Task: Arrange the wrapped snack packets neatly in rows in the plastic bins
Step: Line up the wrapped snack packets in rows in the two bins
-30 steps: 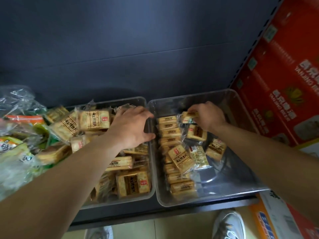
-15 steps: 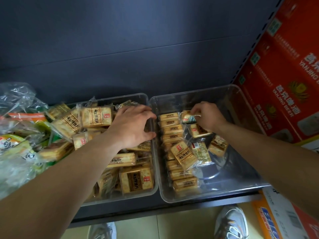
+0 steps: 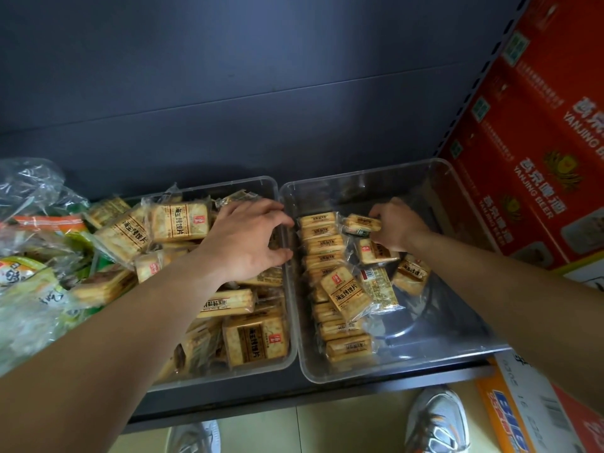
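pinching a packet (image 3: 361, 223) at the upper middle of the right bin (image 3: 451, 325), the right hand (image 3: 397, 225) seems to start a second row beside the standing row (image 3: 322, 245); the left hand (image 3: 248, 237) curls over the pile (image 3: 183, 220) in the left bin (image 3: 261, 367), grip unclear.

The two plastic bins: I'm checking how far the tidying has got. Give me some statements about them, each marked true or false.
1. A row of packets stands on edge along the left wall of the right bin. True.
2. The left bin is empty. False: it is full of loose packets piled in no order.
3. The right hand pinches a packet near the far end of the right bin. True.
4. The left hand reaches into the right bin. False: it is over the left bin, beside that bin's right wall.
5. The red carton stands left of the bins. False: it stands to their right.
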Action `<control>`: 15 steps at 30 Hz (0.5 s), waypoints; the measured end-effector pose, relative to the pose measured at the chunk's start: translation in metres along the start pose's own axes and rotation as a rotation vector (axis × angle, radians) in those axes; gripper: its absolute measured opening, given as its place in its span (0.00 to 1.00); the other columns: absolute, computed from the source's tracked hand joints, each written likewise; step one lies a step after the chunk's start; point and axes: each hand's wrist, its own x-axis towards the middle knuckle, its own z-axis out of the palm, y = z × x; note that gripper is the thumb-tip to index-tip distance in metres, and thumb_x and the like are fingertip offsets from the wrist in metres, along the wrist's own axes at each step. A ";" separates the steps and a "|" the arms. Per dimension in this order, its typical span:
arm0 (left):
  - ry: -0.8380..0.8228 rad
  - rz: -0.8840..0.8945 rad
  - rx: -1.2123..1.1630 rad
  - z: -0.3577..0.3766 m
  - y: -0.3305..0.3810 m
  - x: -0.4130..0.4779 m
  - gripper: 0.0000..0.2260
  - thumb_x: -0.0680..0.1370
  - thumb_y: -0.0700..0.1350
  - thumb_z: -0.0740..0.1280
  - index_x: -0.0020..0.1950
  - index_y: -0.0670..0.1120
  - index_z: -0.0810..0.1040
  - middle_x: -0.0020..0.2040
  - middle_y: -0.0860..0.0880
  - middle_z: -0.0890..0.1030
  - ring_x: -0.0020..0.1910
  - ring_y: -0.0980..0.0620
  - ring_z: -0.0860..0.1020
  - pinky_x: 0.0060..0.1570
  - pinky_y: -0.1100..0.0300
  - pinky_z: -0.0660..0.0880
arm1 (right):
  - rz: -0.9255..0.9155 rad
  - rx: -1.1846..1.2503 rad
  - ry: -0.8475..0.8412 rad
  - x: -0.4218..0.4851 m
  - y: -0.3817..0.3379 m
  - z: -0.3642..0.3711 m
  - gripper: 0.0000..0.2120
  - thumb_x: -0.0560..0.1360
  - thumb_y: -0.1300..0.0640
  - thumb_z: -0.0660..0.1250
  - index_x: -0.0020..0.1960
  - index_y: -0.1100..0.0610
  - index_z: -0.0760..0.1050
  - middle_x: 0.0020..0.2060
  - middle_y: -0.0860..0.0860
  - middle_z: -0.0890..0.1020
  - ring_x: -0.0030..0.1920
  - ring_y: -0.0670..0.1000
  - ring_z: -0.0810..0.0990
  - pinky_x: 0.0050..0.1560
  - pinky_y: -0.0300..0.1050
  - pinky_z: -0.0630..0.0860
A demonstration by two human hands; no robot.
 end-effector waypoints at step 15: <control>-0.012 -0.004 -0.014 -0.002 0.001 -0.002 0.26 0.78 0.62 0.67 0.76 0.61 0.67 0.80 0.56 0.60 0.80 0.50 0.56 0.78 0.48 0.46 | -0.109 0.207 0.312 -0.016 0.000 -0.016 0.22 0.73 0.66 0.74 0.64 0.55 0.74 0.60 0.53 0.79 0.63 0.54 0.76 0.64 0.50 0.75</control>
